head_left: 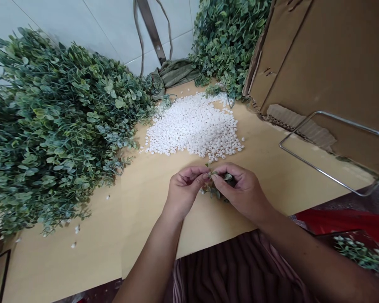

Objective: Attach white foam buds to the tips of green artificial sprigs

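Near the table's front edge, my left hand point(189, 185) and my right hand point(240, 187) meet with their fingertips pinched together. Between them is an artificial leaf sprig point(217, 192), its small green leaves partly covered by my right fingers. My left thumb and forefinger pinch at the sprig's tip; any small part there is too hidden to make out. Just beyond my hands lies a wide heap of small white beads point(192, 126), with some loose ones at its near edge.
A large pile of artificial greenery point(60, 126) covers the table's left side, and another bunch point(230, 38) stands at the back. On the right are a cardboard box point(328, 75) and a bent metal wire frame point(318, 170). A green cloth point(177, 72) lies by the wall.
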Demonstrator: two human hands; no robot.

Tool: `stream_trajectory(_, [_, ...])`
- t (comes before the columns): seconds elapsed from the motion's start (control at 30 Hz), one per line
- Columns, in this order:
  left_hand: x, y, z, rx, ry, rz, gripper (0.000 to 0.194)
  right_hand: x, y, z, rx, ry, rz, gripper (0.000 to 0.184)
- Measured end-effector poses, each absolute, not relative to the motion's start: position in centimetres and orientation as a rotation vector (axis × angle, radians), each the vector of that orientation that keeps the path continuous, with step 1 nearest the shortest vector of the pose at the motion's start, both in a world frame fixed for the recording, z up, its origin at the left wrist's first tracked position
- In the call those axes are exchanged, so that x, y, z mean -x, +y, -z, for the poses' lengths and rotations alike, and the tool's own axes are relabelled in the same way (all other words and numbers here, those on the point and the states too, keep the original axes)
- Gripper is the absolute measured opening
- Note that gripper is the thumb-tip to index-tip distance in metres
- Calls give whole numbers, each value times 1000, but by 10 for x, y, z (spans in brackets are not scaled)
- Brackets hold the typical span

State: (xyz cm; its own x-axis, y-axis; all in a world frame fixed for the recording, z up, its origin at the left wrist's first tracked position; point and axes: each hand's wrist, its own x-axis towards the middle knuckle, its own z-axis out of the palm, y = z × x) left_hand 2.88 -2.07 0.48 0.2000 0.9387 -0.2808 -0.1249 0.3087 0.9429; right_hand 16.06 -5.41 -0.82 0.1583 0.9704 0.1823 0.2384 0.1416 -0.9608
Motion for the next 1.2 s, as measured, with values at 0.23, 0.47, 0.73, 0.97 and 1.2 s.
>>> stream_trajectory(0.23, [-26, -21, 0, -923, 996, -864, 23, -161, -54, 7, 1259, -1285, -993, 10])
stream_trajectory(0.47, [-26, -19, -4, -989, 1017, -936, 19, -163, -56, 5, 1285, -1215, -1017, 13])
stream_trajectory(0.73, [-29, -21, -5, -1066, 1097, -996, 20, -159, -55, 7, 1330, -1282, -770, 8])
stream_trajectory(0.97, [-30, -22, -6, -1017, 1062, -965, 19, -158, -56, 10, 1361, -1291, -732, 10])
stream_trajectory(1.2, [-29, -20, -4, -1074, 1058, -992, 14, -158, -57, 9, 1384, -1354, -652, 11])
